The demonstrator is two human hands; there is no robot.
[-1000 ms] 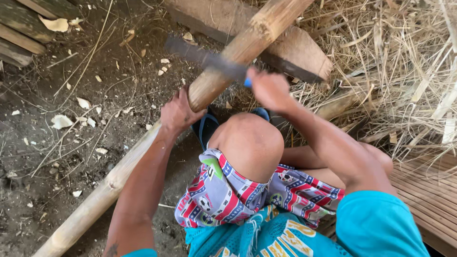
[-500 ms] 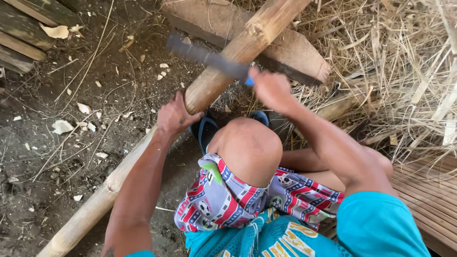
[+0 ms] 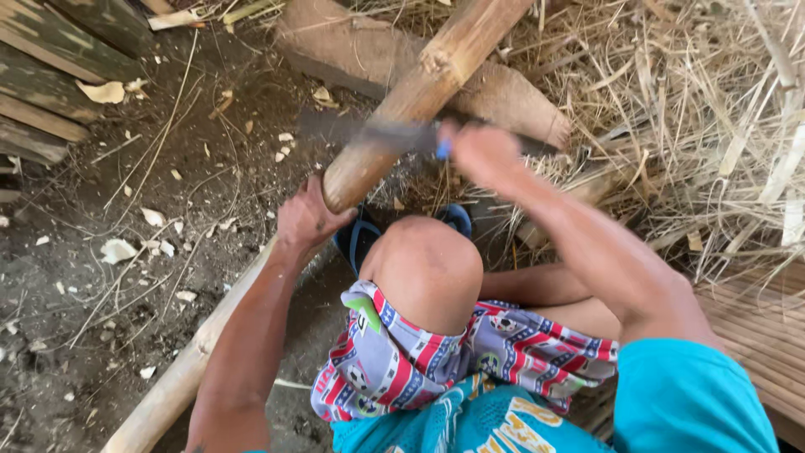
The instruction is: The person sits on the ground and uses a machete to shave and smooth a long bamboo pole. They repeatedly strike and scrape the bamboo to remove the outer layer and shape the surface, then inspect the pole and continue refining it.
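A long bamboo pole [image 3: 402, 109] runs from the lower left to the top middle, resting on a wooden block [image 3: 503, 92]. My left hand [image 3: 306, 218] grips the pole from the side, near my bent knee. My right hand [image 3: 478, 151] is shut on the blue handle of a flat dark blade [image 3: 360, 130]. The blade lies across the pole just above my left hand and looks motion-blurred.
Wood chips [image 3: 117, 250] litter the dirt ground on the left. Old planks [image 3: 50, 75] lie at the top left. Dry straw and bamboo strips [image 3: 713, 109] pile up on the right. A slatted bamboo platform [image 3: 755, 327] is under me at the lower right.
The blade has come down onto the pole and my right hand has dropped with it. My left hand keeps its grip on the pole.
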